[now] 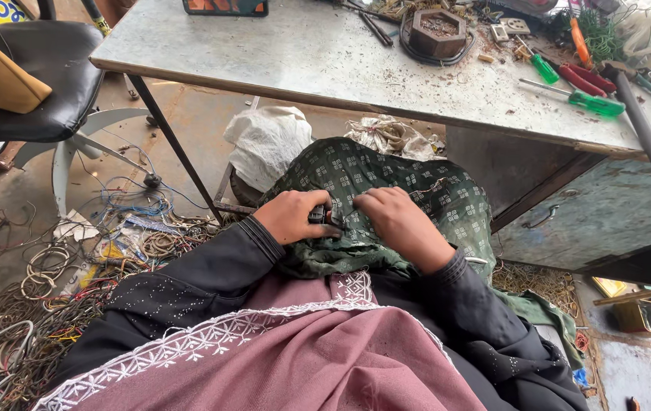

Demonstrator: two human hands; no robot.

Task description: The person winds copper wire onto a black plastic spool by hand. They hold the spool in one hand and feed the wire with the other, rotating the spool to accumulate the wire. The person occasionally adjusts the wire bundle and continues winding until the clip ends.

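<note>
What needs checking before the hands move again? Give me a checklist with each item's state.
1. Left hand has a grip on the small dark object: ok, fingers are curled around it.
2. Right hand is in place: ok, it rests on the green patterned cloth beside the left hand.
3. What the small dark object is, and its condition: cannot tell, mostly hidden by the fingers.
4. Tools within view: ok, green-handled screwdrivers and a hammer lie on the metal table.
5. Floor around the lap: not ok, tangled wires are spread across it.
</note>
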